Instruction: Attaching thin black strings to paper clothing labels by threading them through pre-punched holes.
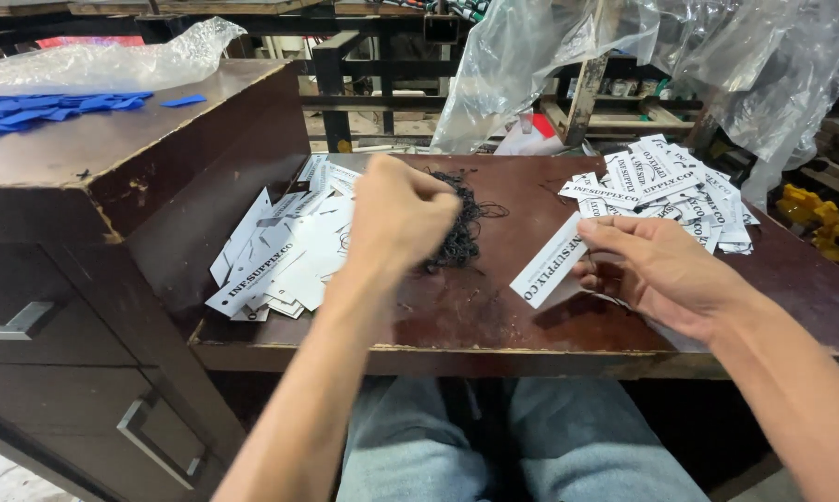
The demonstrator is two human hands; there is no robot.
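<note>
My left hand (396,209) hovers over a tangle of black strings (461,223) in the middle of the brown table (475,321), fingers pinched together at the tangle; whether a string is in them is hidden. My right hand (647,270) holds a long white printed paper tag (550,260) by one end, just above the table. A heap of white tags (285,251) lies to the left of my left hand. Another heap of white tags (671,186) lies at the far right.
A brown cabinet (85,186) with drawers stands at left, with blue paper pieces (38,110) and a clear plastic bag (113,56) on top. Clear plastic sheeting (624,46) hangs behind the table. A yellow object (829,223) sits at far right. My knees in jeans (531,446) are below.
</note>
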